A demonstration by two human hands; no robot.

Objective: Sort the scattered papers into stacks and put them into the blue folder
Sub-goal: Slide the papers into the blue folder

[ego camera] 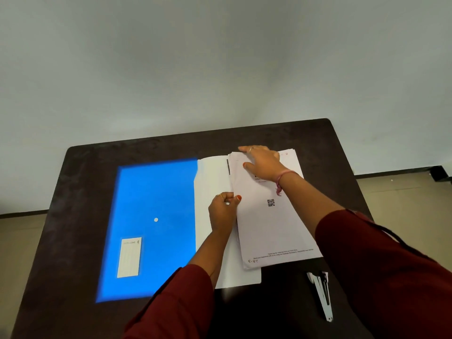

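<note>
1. Left hand [223, 211] pinches the left edge of the paper stack [274, 216], thumb on top, fingers curled under. Right hand [261, 162] lies flat on the stack's far end, fingers straight and spread, pressing down.
2. Count: 1 blue folder [151, 228], open and flat, blue cover to the left, white inner panel [210, 182] to the right. 1 paper stack, several sheets, lying on the panel's right part and overhanging its right edge. 1 stapler [321, 294] near the stack's near right corner, not touching it.
3. Surface: dark brown table [73, 216]. Room: plain pale wall [220, 69], beige floor [403, 196].
4. Writing: top sheet has 1 QR code and handwritten "28-3" at the near corner; small print too blurred to read. White label [129, 257] on the cover, text unreadable.
5. Both sleeves dark red; pink thread band on the right wrist.
</note>
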